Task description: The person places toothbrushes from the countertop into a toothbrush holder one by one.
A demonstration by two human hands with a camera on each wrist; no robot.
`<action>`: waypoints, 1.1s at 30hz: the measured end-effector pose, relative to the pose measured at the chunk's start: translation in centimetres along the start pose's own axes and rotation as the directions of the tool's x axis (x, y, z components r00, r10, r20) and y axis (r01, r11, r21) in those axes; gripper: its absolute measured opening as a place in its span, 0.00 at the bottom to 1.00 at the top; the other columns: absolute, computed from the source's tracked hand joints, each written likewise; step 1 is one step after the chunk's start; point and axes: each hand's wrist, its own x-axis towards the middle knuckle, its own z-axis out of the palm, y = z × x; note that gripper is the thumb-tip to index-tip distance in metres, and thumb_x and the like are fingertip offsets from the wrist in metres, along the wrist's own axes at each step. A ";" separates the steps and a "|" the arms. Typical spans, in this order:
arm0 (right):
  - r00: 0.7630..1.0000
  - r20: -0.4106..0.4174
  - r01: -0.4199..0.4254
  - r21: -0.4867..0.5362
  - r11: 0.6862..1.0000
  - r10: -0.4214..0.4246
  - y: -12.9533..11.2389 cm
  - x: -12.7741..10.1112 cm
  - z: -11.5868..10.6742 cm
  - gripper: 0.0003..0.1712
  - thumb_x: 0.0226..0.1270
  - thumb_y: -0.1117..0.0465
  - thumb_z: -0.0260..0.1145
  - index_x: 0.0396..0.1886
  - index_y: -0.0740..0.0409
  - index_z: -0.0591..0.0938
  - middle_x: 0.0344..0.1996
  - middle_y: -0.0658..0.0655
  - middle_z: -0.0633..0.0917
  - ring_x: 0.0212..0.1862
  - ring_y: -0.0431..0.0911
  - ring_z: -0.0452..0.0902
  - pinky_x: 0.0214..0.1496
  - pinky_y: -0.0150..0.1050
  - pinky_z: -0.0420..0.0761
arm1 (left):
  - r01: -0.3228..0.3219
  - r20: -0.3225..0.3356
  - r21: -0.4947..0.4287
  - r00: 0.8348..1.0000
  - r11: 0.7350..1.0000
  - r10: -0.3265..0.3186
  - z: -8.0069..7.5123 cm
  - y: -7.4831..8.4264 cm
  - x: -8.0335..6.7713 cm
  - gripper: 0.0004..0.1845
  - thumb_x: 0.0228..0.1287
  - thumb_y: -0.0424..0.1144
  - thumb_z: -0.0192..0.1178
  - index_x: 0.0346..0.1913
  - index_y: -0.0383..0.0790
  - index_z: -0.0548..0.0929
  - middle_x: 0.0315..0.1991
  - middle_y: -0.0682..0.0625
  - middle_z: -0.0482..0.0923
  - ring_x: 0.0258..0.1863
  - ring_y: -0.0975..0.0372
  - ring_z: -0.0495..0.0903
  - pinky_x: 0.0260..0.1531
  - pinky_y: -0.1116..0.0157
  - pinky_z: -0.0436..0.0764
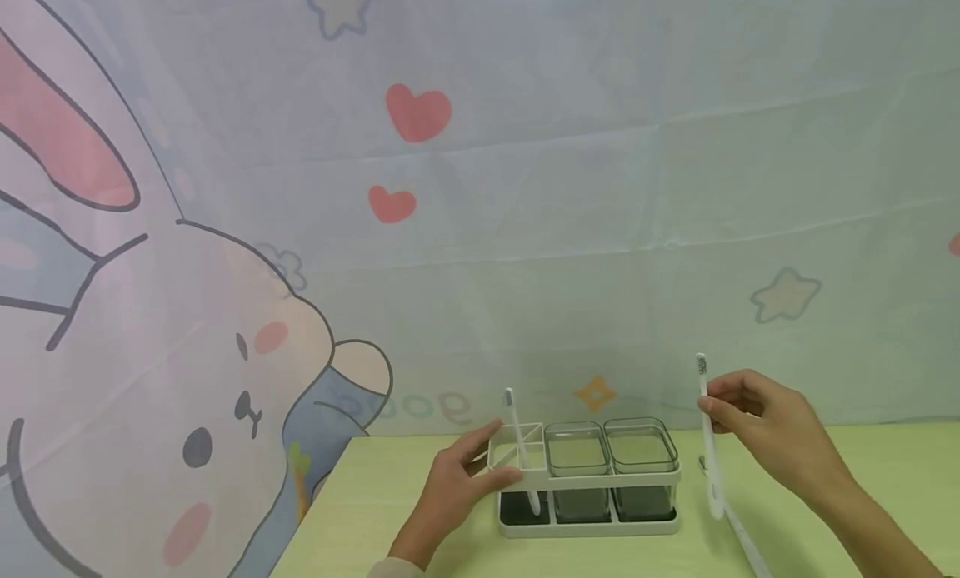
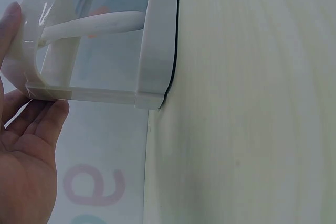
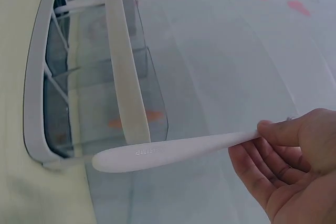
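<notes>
Head view shows a pale green counter (image 1: 375, 495) set against a thin fabric backdrop printed with a cartoon rabbit, hearts and stars (image 1: 525, 186). On the counter stands a white rectangular plastic holder with clear compartments (image 1: 588, 478); a white toothbrush with grey bristles (image 1: 521, 449) leans in its left-end slot. The left hand (image 1: 457, 482) touches that end of the holder with relaxed, straight fingers. The right hand (image 1: 757, 428) pinches a second white toothbrush (image 1: 708, 436), held upright just right of the holder, above the counter.

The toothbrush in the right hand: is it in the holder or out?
Out. The right hand pinches the toothbrush beside the holder, clear of it.
</notes>
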 end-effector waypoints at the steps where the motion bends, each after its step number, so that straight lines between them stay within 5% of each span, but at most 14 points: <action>1: 1.000 -0.013 0.011 0.002 1.000 -0.011 -0.3 0.0 0.2 0.17 0.80 0.53 0.69 0.55 0.62 0.84 0.43 0.55 0.90 0.39 0.39 0.88 0.40 0.30 0.85 | -0.002 -0.001 -0.002 1.000 1.000 0.002 0.0 0.0 0.0 0.39 0.65 0.40 0.78 0.76 0.34 0.74 0.74 0.36 0.72 0.72 0.44 0.73 0.69 0.59 0.78; 12: 0.993 -0.077 0.093 0.106 0.990 -0.086 -2.7 0.5 2.6 0.13 0.77 0.60 0.71 0.54 0.62 0.85 0.43 0.55 0.90 0.40 0.36 0.87 0.41 0.28 0.86 | -0.013 -0.007 -0.004 1.000 1.000 0.013 0.3 -0.1 0.1 0.39 0.65 0.39 0.78 0.76 0.32 0.74 0.73 0.35 0.72 0.72 0.44 0.73 0.68 0.59 0.78; 23: 0.996 -0.062 0.073 0.215 0.974 -0.061 -5.3 1.0 4.5 0.16 0.78 0.57 0.71 0.54 0.64 0.83 0.44 0.57 0.89 0.41 0.41 0.88 0.47 0.30 0.88 | -0.004 -0.007 0.015 1.000 1.000 0.004 0.3 -0.3 0.2 0.40 0.65 0.41 0.78 0.76 0.34 0.74 0.74 0.36 0.72 0.72 0.43 0.73 0.68 0.59 0.78; 33: 0.994 -0.075 0.107 0.367 0.924 -0.085 -7.2 1.5 6.9 0.13 0.77 0.63 0.71 0.52 0.68 0.83 0.43 0.59 0.88 0.41 0.43 0.88 0.47 0.34 0.90 | -0.005 -0.007 0.005 1.000 1.000 0.005 0.4 -0.2 0.1 0.39 0.65 0.40 0.78 0.76 0.34 0.74 0.73 0.36 0.72 0.72 0.43 0.73 0.68 0.59 0.78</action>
